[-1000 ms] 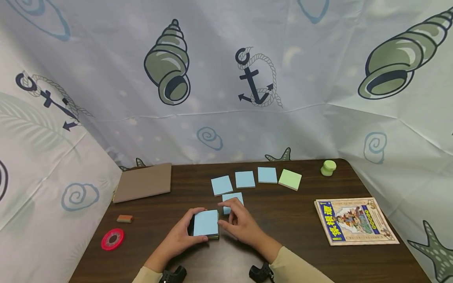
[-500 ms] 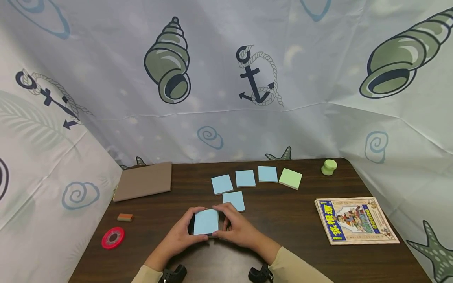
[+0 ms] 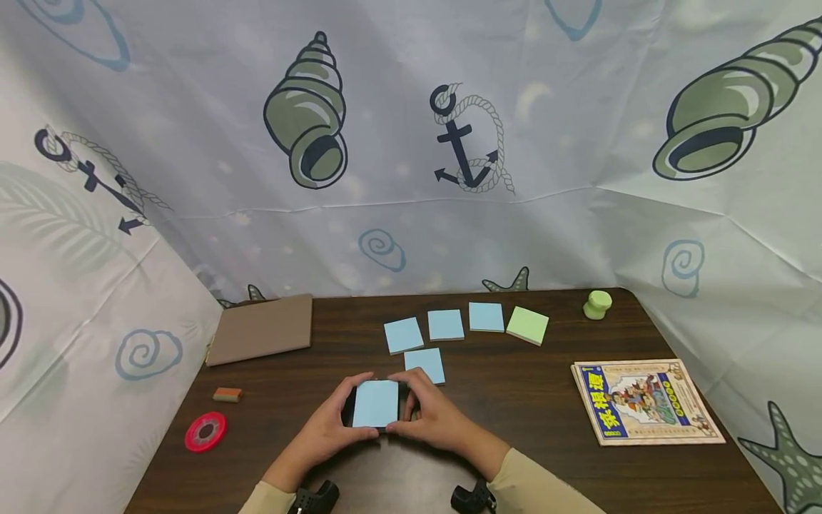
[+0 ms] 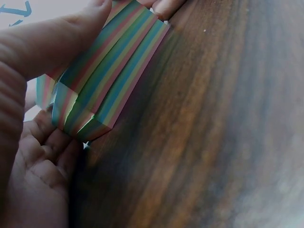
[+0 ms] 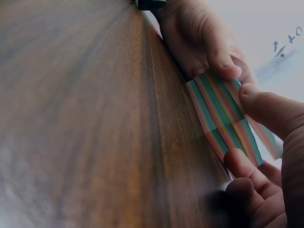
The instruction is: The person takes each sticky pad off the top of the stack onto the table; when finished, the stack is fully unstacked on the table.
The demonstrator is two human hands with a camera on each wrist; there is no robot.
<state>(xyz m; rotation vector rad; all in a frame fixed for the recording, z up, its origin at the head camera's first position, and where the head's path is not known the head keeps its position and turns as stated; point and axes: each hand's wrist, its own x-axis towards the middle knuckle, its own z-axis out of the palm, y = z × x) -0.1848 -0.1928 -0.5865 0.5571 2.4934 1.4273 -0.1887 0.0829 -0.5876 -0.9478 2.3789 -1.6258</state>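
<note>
Gripping a sticky-note pad (image 3: 375,403) between them near the front edge of the dark wooden worktop (image 3: 514,400), the left hand (image 3: 327,428) and the right hand (image 3: 433,417) are curling their fingers round its opposite sides in the head view, its pale blue top sheet facing up. Just behind the pad a loose blue note (image 3: 424,365) is lying, and beyond it three blue notes (image 3: 446,325) and a green note (image 3: 527,325) are sitting in a row. A brown notebook (image 3: 261,330), a small eraser (image 3: 227,394) and a red tape roll (image 3: 205,432) are lying to the left; a green knob (image 3: 596,305) and a picture book (image 3: 645,401) are lying to the right. In the left wrist view, the left thumb is pressing along the pad's striped, multicoloured edge (image 4: 102,80), with the pad resting on the wood. In the right wrist view, fingers of both hands are pinching the same striped edge (image 5: 228,118) from either side.
</note>
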